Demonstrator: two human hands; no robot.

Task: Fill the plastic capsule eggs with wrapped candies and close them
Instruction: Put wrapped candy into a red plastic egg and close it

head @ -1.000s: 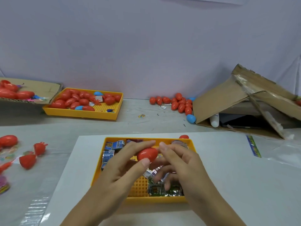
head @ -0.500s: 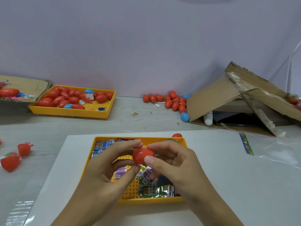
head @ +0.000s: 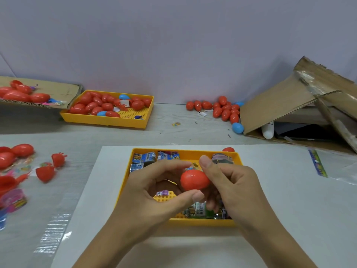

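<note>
I am pinching a red capsule egg [head: 195,179] between both hands, left hand [head: 154,192] and right hand [head: 234,187], over the near yellow tray [head: 123,187] of candies [head: 144,158]; it seems light, slick and rigid, best gripped across both halves.

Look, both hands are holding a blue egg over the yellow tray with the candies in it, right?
Not quite: the egg is red, not blue, as the head view shows. The left hand and right hand do hold it over the yellow tray of candies.
</note>
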